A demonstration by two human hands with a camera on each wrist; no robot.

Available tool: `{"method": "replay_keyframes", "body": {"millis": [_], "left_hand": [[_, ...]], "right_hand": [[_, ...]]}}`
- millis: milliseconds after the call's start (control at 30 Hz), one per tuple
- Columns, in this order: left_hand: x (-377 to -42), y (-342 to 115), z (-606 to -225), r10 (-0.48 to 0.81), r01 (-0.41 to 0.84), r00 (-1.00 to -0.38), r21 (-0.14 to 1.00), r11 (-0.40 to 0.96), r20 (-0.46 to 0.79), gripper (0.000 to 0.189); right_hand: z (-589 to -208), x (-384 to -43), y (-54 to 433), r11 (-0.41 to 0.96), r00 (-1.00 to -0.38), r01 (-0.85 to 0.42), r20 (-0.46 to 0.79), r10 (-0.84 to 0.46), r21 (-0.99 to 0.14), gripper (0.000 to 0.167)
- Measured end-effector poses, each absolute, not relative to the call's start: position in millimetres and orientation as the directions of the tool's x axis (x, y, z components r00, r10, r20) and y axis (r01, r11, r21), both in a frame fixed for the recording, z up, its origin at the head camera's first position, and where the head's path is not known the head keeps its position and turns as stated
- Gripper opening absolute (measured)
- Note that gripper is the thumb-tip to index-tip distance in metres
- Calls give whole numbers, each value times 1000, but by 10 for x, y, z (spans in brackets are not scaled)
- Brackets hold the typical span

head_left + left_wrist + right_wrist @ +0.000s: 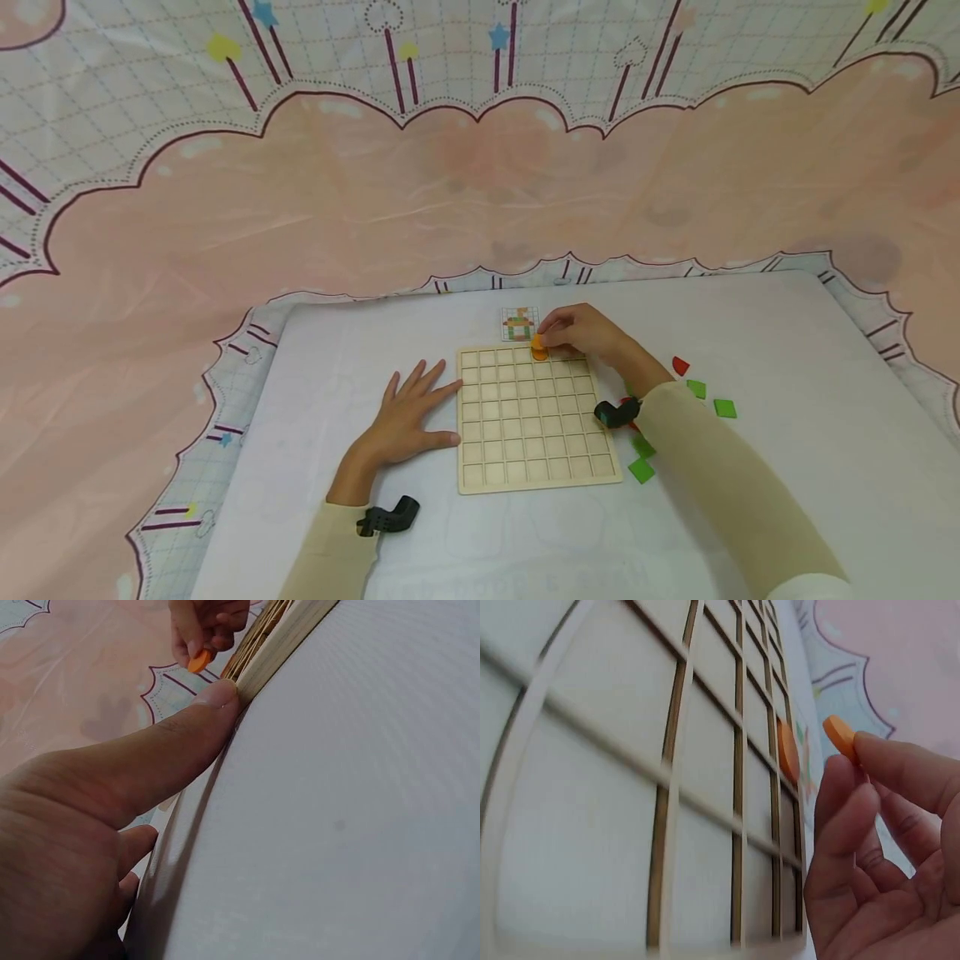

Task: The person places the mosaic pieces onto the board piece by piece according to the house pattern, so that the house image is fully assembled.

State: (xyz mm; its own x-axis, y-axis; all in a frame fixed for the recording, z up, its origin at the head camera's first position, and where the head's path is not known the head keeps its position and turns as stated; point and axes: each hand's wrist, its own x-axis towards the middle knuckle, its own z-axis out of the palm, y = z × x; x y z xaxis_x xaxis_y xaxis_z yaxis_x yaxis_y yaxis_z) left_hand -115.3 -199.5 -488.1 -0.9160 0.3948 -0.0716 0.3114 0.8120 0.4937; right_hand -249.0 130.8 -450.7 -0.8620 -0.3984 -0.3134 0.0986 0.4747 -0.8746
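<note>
A wooden grid board (513, 427) lies flat on the white table. My right hand (581, 332) is over its far edge, with an orange tile (840, 736) pinched between thumb and fingertips, held up off the board. Another orange tile (787, 752) with a rounded side sits in a cell of the farthest row; in the head view the two orange tiles overlap. On the left, my left hand (408, 421) is spread flat beside the board. Its thumb (180, 754) and a fingertip touch the board's left edge.
A small card (520, 324) with a coloured grid picture lies just beyond the board. Right of the board are loose tiles: a red one (680, 366), a green square (725, 408) and several more, some partly under the right forearm. A patterned cloth (375, 208) hangs behind the table.
</note>
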Motion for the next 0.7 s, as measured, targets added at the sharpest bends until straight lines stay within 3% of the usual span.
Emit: {"method": "replay_keyframes", "body": {"millis": [500,700], "left_hand": [[-1159,-1995,-4880,396,309,-915,491,814,-81,87],[-1165,-2007,-4893,400,312,-913,492,813,-81,88]], "right_hand": [[-4580,-2467,1054,452,-863,129,-324,-387,-883,22],[-4587,-2435,1006,564,-890,26,-276,-362,-826,19]]}}
